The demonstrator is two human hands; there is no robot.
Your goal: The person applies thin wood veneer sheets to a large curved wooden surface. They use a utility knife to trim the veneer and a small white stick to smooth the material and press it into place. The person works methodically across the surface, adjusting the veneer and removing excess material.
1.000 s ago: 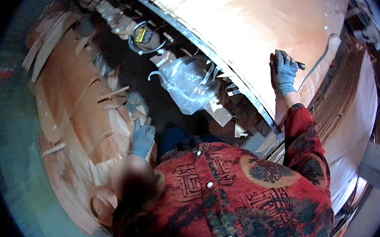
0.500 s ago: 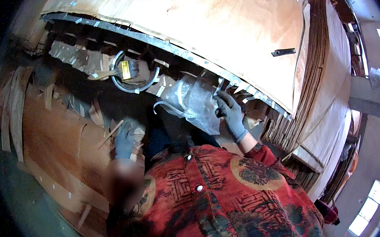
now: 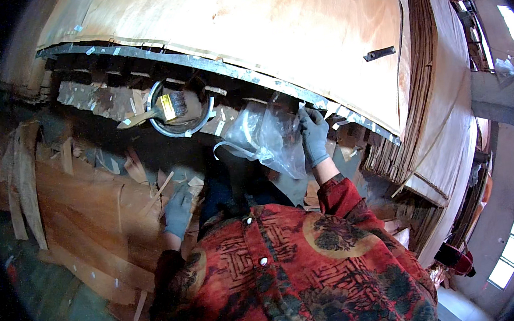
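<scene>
My right hand [image 3: 315,136], in a grey glove, is at the metal edge strip [image 3: 224,65] of the work table. Its fingers are bent and closed at a small whitish piece of tape [image 3: 302,105]. Beside it, a clear plastic bag [image 3: 261,137] with a pale looped strap hangs below the edge. My left hand [image 3: 178,212], gloved too, is lower and to the left, near thin wood scraps [image 3: 159,192]. Dim and slightly blurred, its fingers look stretched out, with nothing visible in them.
A large sheet of wood veneer [image 3: 244,15] covers the table, with a dark flat strip [image 3: 379,54] lying on it. Left of the bag, a brush [image 3: 164,109] rests across a round bucket [image 3: 157,127]. Stacked veneer sheets [image 3: 417,103] stand at right; brown boards [image 3: 84,206] lie at left.
My right hand has moved up to the table edge and its fingers have closed more. My left hand has shifted slightly down and right. The whole view has tilted a little.
</scene>
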